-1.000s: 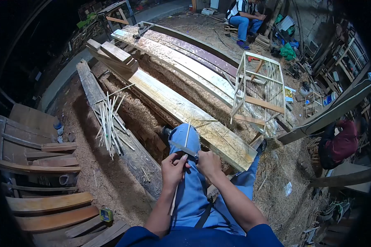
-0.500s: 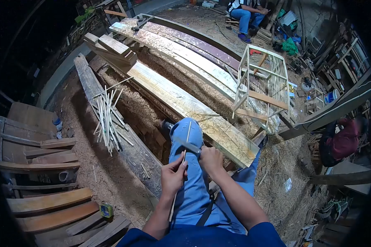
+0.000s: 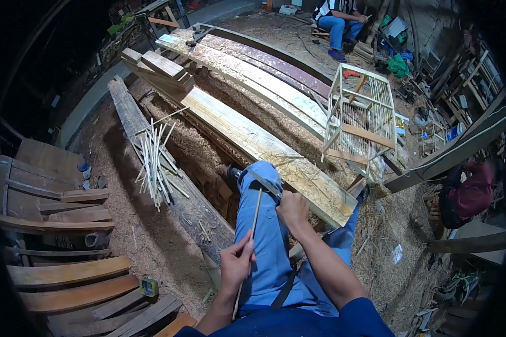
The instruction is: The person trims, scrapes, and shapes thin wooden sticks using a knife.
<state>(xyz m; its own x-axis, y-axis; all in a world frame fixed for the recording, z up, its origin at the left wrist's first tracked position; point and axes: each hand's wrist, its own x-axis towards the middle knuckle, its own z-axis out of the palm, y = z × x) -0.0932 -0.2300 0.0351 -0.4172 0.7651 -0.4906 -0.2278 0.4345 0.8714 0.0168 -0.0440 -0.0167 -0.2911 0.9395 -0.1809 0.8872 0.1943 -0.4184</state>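
Note:
My left hand pinches a thin bamboo stick that lies along my blue-trousered left thigh, its far end near my knee. My right hand grips the handle of a knife, whose blade rests across the knee just past the stick's tip. The two hands are apart, the left one nearer my body. A bundle of similar thin sticks lies on a grey plank to my left.
A long pale plank runs ahead of my knee beside a sawdust-filled trough. A slatted wooden cage stands on the right. Curved wooden chair parts are stacked at left. A seated person is at the back; another person in red is at right.
My left hand has pulled the stick back toward my body, while my right hand has pushed the knife forward to the knee. The hands have drawn apart.

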